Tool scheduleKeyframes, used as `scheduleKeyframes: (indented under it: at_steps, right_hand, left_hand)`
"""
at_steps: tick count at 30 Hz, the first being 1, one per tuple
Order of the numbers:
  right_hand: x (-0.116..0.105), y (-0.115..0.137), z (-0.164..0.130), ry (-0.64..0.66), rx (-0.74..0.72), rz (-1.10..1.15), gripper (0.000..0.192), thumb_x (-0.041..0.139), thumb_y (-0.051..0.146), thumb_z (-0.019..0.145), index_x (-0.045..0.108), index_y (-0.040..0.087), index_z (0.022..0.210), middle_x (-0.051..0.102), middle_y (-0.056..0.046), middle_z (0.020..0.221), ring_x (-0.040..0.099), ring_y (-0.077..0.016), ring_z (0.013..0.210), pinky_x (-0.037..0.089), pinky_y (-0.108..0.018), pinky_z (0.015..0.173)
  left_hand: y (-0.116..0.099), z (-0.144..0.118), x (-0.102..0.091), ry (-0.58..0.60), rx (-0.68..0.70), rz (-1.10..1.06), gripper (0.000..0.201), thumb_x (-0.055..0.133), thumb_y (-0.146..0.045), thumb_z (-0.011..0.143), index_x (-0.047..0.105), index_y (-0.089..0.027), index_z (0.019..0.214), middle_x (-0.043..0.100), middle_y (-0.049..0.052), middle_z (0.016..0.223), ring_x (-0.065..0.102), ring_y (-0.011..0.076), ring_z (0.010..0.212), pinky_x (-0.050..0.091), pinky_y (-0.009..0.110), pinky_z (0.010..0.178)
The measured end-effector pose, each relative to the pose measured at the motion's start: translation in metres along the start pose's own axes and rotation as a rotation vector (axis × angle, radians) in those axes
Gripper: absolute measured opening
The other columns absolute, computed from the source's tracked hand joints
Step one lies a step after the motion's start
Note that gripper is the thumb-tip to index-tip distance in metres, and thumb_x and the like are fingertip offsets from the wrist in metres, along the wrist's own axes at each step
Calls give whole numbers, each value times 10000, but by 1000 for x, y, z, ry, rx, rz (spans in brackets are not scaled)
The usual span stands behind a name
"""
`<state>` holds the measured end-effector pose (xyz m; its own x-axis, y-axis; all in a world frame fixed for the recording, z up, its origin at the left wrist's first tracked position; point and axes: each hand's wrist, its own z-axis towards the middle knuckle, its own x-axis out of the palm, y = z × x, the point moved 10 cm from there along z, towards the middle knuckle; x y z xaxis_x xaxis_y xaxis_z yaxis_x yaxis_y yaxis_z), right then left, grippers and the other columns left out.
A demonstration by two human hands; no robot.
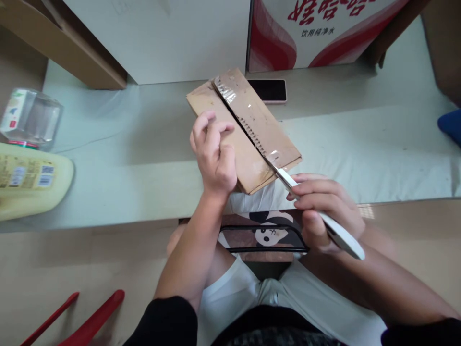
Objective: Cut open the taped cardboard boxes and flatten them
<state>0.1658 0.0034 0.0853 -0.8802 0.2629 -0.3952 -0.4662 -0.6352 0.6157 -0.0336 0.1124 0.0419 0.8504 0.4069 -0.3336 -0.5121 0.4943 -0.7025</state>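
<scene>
At the centre of the frame a flat cardboard piece (248, 129) lies slantwise on the pale table (144, 158), its near corner jutting over the table's edge. The left hand (213, 154) presses down on its left half, fingers curled and bent at the knuckles, seemingly to keep it from sliding. The right hand (326, 209), lower right of centre, is wrapped around the white handle of a knife (313, 211), whose blade meets the cardboard at the near end of a slit along the taped seam; the overhang gives the blade room to enter from below the edge. Just beyond the cardboard lies a dark phone (268, 90), screen off. At the top right stands a red-and-white carton (317, 33) printed with large red Chinese characters, cut off by the frame, and a smaller line reading 饮用纯净水. At the far left a yellow bottle (29, 185) lies on its side with a label and QR codes too small to read, a clear plastic bottle (30, 117) beside it.
</scene>
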Motion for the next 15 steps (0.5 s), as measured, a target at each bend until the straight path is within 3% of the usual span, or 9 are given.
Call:
scheduleKeyframes:
  at_steps: [6, 15]
  right_hand:
    - [-9, 8, 6, -72, -52, 35, 149, 538, 217, 964, 670, 191, 900, 722, -80, 879, 749, -223, 896, 655, -390, 790]
    - [-11, 2, 3, -109, -41, 36, 173, 546, 276, 969, 674, 215, 870, 738, -59, 869, 747, -213, 825, 649, -390, 722]
  left_hand:
    - [0, 0, 0, 4, -35, -5, 299, 427, -441, 973, 671, -277, 1028, 575, 109, 1332, 532, 329, 1308, 412, 576, 1151]
    - [4, 1, 1, 44, -49, -31, 253, 465, -402, 954, 671, -285, 1046, 559, 86, 1360, 528, 328, 1322, 370, 559, 1206]
